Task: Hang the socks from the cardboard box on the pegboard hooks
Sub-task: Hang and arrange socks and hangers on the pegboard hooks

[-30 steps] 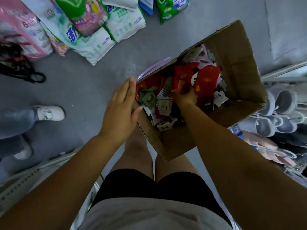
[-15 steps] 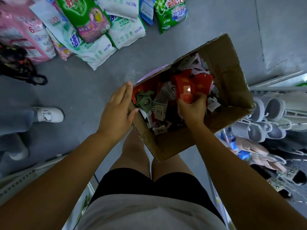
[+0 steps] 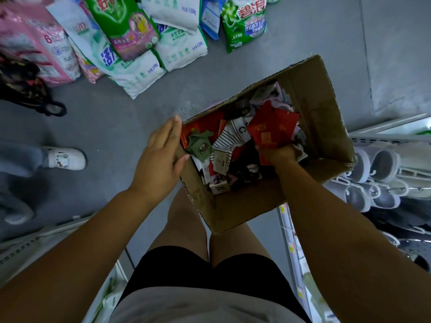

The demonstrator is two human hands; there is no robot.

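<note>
Right hand [image 3: 277, 153] fingers clamp the red sock pack [image 3: 265, 136]; lift straight up, left hand [image 3: 158, 164] fingers straight, bracing the cardboard box [image 3: 326, 127].

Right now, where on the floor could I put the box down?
Bare grey floor lies between the stacked detergent bags, the white shoe and the brown cardboard box. More lies beyond the box, right of the rightmost green bag. Crowded: the hung grey slippers on the right.

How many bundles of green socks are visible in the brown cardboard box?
1. The bundle of green socks lies on top of the pile beside the brown cardboard box's left wall, near the left hand. More may be buried underneath.
</note>
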